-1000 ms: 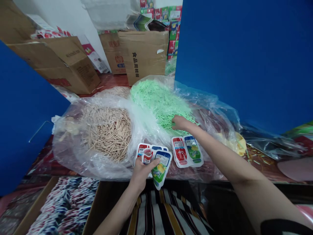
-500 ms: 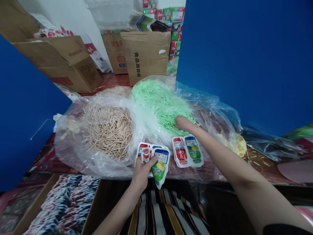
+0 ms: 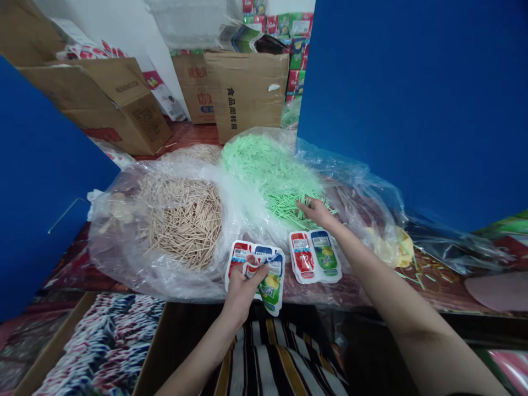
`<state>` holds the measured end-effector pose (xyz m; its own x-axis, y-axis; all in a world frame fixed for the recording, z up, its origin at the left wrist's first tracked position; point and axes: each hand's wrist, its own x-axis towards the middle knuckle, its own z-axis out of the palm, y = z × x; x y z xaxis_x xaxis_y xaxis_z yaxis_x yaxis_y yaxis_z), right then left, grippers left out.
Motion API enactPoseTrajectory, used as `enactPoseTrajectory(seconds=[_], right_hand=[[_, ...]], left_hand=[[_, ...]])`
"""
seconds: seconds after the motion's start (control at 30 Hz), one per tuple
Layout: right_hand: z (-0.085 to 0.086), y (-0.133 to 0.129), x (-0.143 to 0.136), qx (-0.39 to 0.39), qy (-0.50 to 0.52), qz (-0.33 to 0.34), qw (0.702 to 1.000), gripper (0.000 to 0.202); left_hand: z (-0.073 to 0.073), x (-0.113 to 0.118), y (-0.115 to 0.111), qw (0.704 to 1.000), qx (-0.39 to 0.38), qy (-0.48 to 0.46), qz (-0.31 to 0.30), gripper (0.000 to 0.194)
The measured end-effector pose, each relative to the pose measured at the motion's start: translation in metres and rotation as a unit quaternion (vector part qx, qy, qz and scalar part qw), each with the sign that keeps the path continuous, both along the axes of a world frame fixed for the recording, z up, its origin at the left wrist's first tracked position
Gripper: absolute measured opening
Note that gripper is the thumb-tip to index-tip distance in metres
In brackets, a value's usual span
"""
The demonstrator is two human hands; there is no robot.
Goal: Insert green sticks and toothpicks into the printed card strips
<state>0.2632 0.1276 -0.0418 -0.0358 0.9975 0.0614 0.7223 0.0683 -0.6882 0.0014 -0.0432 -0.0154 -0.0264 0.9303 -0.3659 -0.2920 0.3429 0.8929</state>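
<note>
My left hand [image 3: 242, 286] is closed around red and green-blue printed packets [image 3: 271, 283], with cola and lemon pictures. One packet is bent under my thumb; how many are stacked there I cannot tell. At the near edge of the green stick pile [image 3: 268, 165], my right hand [image 3: 314, 211] pinches thin green sticks between thumb and fingers, their number unclear. Just below that hand, a flat red-and-green double packet [image 3: 315, 256] with a white rim lies on the plastic.
Clear plastic bags [image 3: 235, 209] spread over the dark red table. Tan sticks [image 3: 190, 225] are heaped at left. A carton of packed packets [image 3: 111, 341] stands below the table's left edge. Blue panels [image 3: 412, 99] flank both sides, with cardboard boxes [image 3: 247, 99] behind.
My right hand has drawn slightly right and back from the green pile, so its fingers show more. The packets in my left hand have turned a little.
</note>
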Motion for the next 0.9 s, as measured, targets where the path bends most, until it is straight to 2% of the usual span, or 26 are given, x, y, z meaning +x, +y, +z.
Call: enactPoseTrajectory(seconds=[0.33, 0.7, 0.9], right_hand=[[0.0000, -0.0020, -0.0008, 0.028, -0.030, 0.003, 0.999, 0.041], [-0.0002, -0.0083, -0.0052, 0.019, 0.051, 0.029, 0.998, 0.060], [0.0012, -0.0099, -0.0054, 0.018, 0.035, 0.030, 0.999, 0.057]], left_hand=[[-0.0004, 0.0008, 0.0000, 1.000, 0.029, -0.002, -0.010, 0.027], [-0.0016, -0.0023, -0.0021, 1.000, 0.021, -0.015, -0.006, 0.027], [-0.0030, -0.0007, -0.0019, 1.000, 0.010, -0.016, -0.005, 0.028]])
